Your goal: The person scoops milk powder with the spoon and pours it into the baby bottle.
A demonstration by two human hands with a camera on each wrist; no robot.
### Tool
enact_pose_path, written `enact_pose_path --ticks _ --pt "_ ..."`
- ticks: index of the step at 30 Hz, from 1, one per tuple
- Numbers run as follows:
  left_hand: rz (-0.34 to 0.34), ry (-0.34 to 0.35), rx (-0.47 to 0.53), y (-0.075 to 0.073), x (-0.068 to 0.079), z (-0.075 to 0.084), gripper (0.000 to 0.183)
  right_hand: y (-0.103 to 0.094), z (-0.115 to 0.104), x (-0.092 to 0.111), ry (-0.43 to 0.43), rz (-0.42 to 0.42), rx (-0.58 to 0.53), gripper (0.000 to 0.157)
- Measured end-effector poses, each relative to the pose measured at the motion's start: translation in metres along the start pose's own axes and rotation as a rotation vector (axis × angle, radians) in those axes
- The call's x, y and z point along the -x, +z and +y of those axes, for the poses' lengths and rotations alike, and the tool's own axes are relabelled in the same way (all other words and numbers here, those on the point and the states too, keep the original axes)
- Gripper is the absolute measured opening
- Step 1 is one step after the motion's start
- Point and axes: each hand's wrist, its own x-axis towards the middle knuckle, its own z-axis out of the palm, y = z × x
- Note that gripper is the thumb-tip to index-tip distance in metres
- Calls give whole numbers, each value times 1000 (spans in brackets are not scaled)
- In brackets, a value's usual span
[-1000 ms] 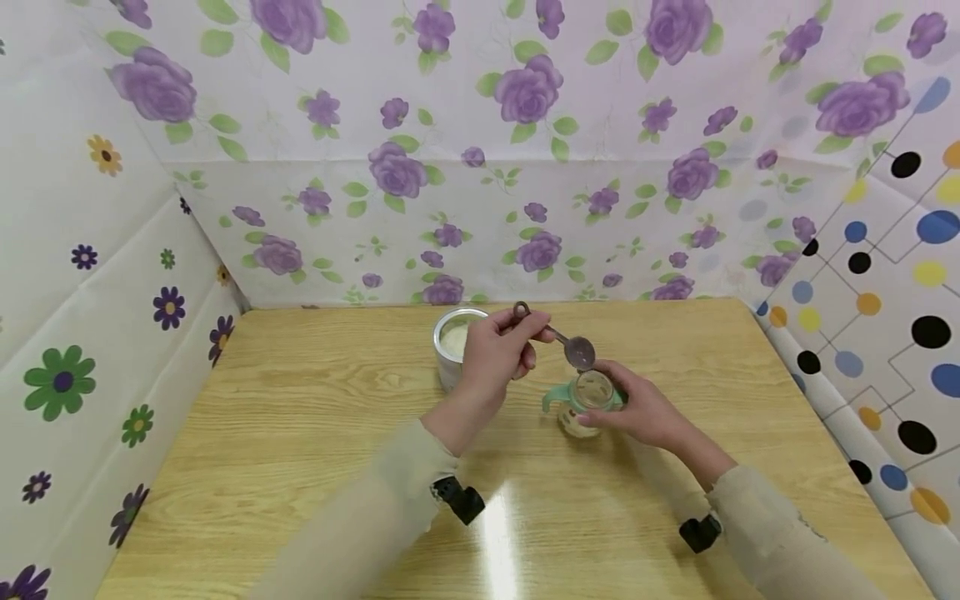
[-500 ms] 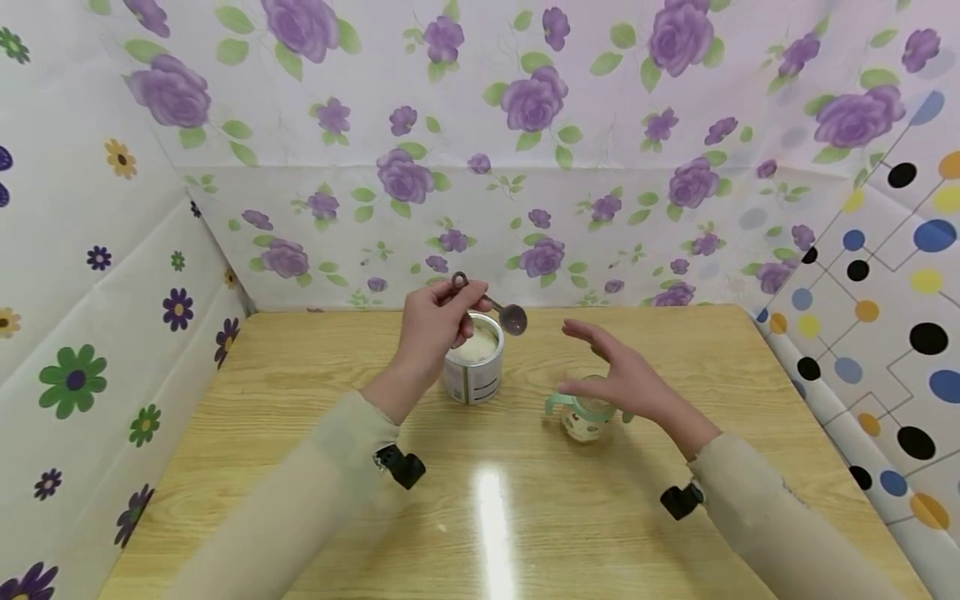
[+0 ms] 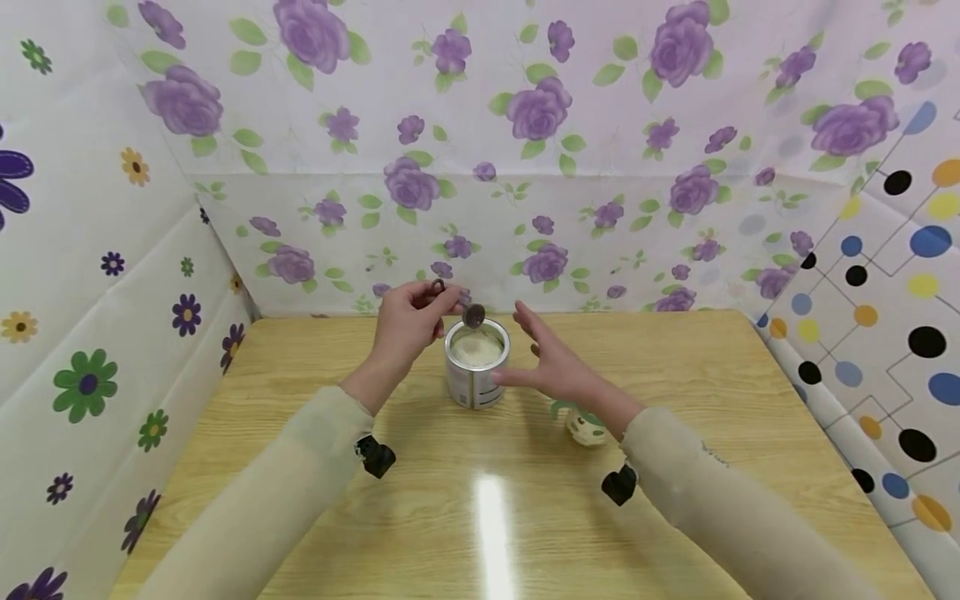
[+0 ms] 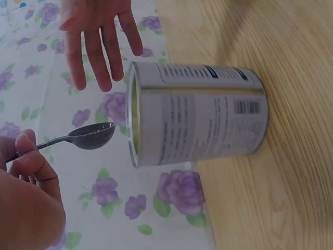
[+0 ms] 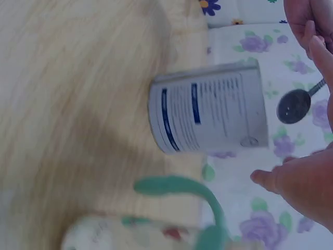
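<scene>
My left hand [image 3: 402, 327] pinches the handle of a dark measuring spoon [image 3: 473, 316]. The spoon's bowl hangs just over the rim of a white and silver can [image 3: 471, 385], which stands upright and holds pale powder [image 3: 476, 347]. In the left wrist view, the spoon [image 4: 92, 136] lies level in front of the can's mouth. At the can's right side, my right hand [image 3: 555, 362] has its fingers spread, holding nothing. Partly hidden under the right forearm is a baby bottle [image 3: 585, 431] with green handles; the right wrist view shows one green handle [image 5: 179, 186] close up.
The wooden table [image 3: 337, 467] carries the can and the bottle. Behind its far edge hangs a white cloth with purple roses [image 3: 540, 108]. Patterned cloths also close off the left side [image 3: 67, 292] and the right side [image 3: 892, 333].
My right hand has let go of the bottle and moved left to beside the can. My left hand has carried the spoon left, from over the bottle to over the can.
</scene>
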Motion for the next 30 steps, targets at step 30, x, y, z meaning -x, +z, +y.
enact_pose_path --ticks 30 --pt "-172 398 -694 -14 -12 -32 16 68 42 -24 59 199 -308 121"
